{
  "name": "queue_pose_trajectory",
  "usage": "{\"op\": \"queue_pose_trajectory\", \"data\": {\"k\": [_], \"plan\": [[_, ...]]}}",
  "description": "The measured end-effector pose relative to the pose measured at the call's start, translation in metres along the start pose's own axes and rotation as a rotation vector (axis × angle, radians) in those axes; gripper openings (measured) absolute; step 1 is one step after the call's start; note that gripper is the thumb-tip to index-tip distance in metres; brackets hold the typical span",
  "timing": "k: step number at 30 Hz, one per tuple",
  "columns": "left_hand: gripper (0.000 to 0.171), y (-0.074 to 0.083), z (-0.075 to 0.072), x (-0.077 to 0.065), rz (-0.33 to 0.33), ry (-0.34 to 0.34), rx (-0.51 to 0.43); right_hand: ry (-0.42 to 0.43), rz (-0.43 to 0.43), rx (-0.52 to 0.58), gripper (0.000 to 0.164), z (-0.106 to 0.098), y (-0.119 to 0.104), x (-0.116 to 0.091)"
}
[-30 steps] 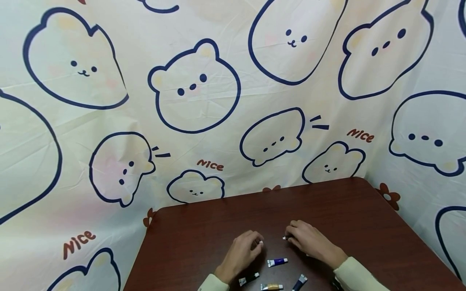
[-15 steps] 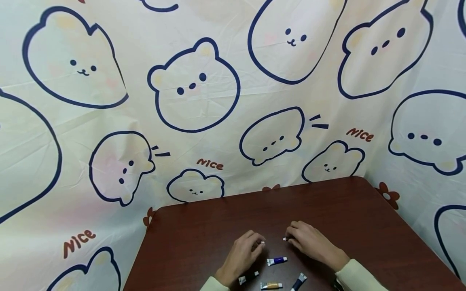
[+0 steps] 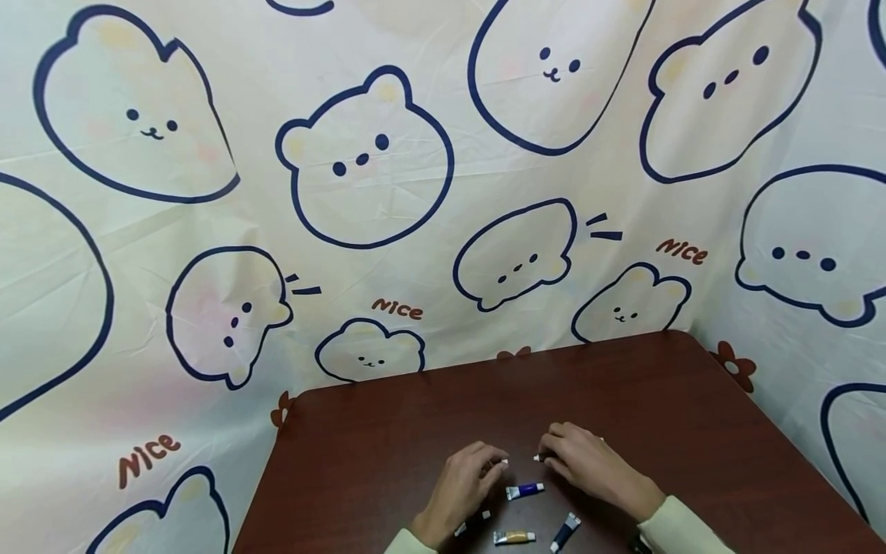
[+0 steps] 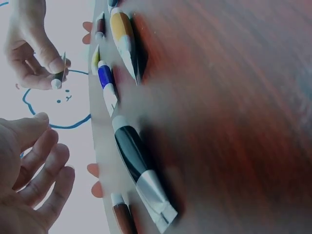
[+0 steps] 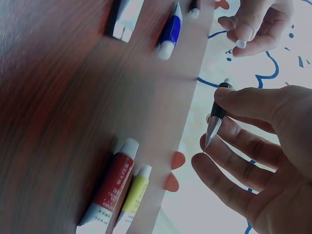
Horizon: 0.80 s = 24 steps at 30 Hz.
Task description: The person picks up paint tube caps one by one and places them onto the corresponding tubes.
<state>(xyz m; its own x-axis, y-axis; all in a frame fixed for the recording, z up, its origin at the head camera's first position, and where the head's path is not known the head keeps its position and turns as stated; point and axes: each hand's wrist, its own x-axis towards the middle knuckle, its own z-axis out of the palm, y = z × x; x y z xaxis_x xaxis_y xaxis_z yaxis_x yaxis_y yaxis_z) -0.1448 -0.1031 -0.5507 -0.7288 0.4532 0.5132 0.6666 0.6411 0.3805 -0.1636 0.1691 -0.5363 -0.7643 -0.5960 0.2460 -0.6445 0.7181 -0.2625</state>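
Between thumb and fingers my right hand [image 3: 588, 465] pinches a small black paint tube [image 5: 218, 114]. Its bare nozzle points toward the other hand, and its flat silver end tapers away along the fingers. Facing it, my left hand [image 3: 464, 488] pinches a small white cap [image 5: 241, 44] at its fingertips. A short gap separates cap and nozzle. Below the hands, a purple-blue paint tube [image 3: 524, 492] lies on the table. A black paint tube [image 4: 139, 161] rests close to the left wrist, partly hidden by it in the head view.
Nearer the person lie a gold paint tube [image 3: 514, 537] and a dark blue one [image 3: 565, 532]. Red [image 5: 109, 187] and yellow [image 5: 134, 197] tubes appear in the right wrist view, a brown tube [image 4: 124, 217] in the left. The brown table [image 3: 415, 415] meets a patterned cloth [image 3: 374, 285].
Both hands have drawn slightly closer, narrowing the gap between the cap and the tube. The head view has shifted a little; the tubes on the table lie as before.
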Motion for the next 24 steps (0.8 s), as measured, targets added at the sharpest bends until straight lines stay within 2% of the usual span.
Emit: {"op": "queue_pose_trajectory", "data": {"k": [10,19,24], "plan": [[0.007,0.009,0.002,0.004,-0.031,-0.023,-0.031,0.028,-0.047,-0.007,0.012,-0.002,-0.009,0.004],[0.006,0.012,0.007,0.007,0.015,0.005,-0.034,0.049,-0.091,-0.005,0.013,-0.007,-0.017,0.008],[0.006,0.013,0.008,0.007,0.005,-0.005,-0.036,0.044,-0.087,0.003,0.013,-0.007,-0.018,0.008]]}}
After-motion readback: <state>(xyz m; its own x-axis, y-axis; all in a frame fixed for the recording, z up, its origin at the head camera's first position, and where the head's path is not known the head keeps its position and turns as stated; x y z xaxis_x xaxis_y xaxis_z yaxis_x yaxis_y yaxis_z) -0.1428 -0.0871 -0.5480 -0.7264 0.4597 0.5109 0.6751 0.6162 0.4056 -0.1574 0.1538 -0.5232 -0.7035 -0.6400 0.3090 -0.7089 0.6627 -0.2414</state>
